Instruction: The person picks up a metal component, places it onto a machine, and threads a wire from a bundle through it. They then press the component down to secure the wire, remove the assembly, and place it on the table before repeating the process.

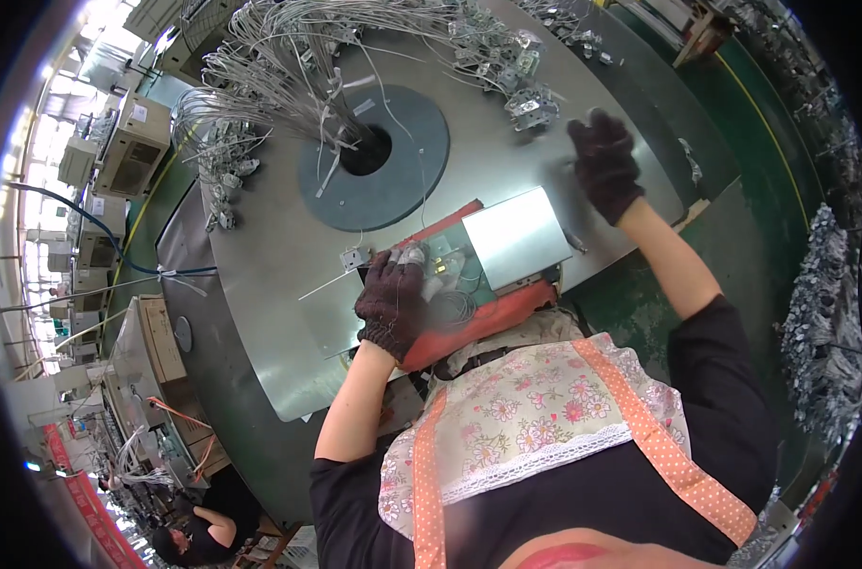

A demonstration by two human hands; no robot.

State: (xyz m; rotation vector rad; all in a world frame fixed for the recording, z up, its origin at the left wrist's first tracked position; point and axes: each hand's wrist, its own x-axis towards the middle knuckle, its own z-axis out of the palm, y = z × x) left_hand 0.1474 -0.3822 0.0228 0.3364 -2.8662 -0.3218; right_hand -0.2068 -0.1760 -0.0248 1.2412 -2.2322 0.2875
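My left hand (pixel 393 292), in a dark maroon knitted glove with a pale fingertip, rests at the left side of a flat work fixture. Its fingers are bent together; whatever lies under them is hidden. Close to its fingertips is a small metal bracket part (pixel 355 257), with a thin rod beside it. Coiled thin wire (pixel 453 308) and small brass-coloured bits lie just right of that hand. A shiny metal plate (pixel 518 237) covers the fixture's right part. Above the table, farther right, my right hand (pixel 605 161), gloved alike, is raised with fingers loosely apart and nothing visible in them.
Red cloth (pixel 483 321) lies along the fixture's edges. Beyond stands a grey round disc (pixel 426 152) with a dark central hole and a bundle of thin wires (pixel 289 76). Metal parts (pixel 531 104) hang from the wire ends. A pen-like tool (pixel 575 243) lies beside the plate.
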